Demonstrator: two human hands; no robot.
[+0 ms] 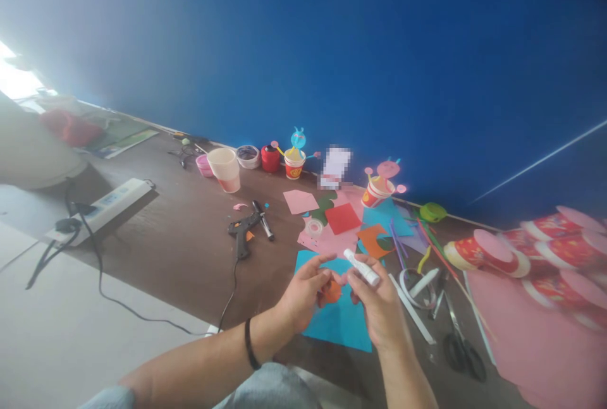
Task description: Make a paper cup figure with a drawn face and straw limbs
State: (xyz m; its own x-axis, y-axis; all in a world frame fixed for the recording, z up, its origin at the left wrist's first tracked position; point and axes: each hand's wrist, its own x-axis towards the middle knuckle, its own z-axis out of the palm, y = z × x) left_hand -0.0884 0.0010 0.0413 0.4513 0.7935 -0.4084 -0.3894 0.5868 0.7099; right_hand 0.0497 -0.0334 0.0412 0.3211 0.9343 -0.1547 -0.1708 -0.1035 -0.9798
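Forearms point(203, 358) at bottom centre lead to left hand point(301, 294) pinching orange piece point(333, 292) and right hand point(380, 308) grasping white tube point(361, 268) above blue sheet point(341, 328).

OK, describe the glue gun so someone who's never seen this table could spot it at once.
On the brown table, look between the white power strip and the bright blue sheet. The glue gun is black and pistol-shaped, lying on its side. Unlike the straight pen beside it, it has a grip with a cord trailing from its end.
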